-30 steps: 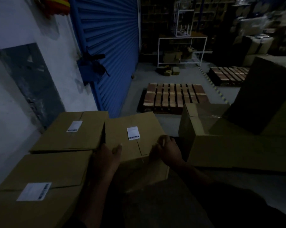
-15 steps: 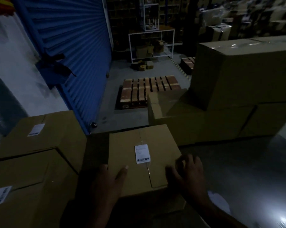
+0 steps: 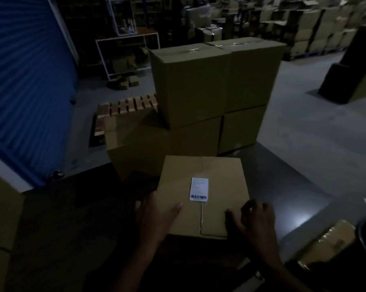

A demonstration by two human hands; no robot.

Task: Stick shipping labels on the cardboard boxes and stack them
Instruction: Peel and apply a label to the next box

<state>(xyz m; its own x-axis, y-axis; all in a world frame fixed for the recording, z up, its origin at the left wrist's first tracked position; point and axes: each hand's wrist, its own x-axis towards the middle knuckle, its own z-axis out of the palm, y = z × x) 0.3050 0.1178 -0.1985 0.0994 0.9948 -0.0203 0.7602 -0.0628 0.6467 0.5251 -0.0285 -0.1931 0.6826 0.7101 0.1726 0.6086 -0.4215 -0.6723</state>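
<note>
I am carrying the labelled cardboard box (image 3: 203,197) with my left hand (image 3: 154,218) spread flat over its near left corner and my right hand (image 3: 253,222) loosely curled against its near right corner, gripping both sides so it is staying level, its shipping label (image 3: 199,189) facing up on the centre seam. Compared with a moment ago, I am turning right, away from the labelled boxes by the blue roller door (image 3: 26,98), and the unlabelled stack (image 3: 199,98) is now sitting straight ahead.
</note>
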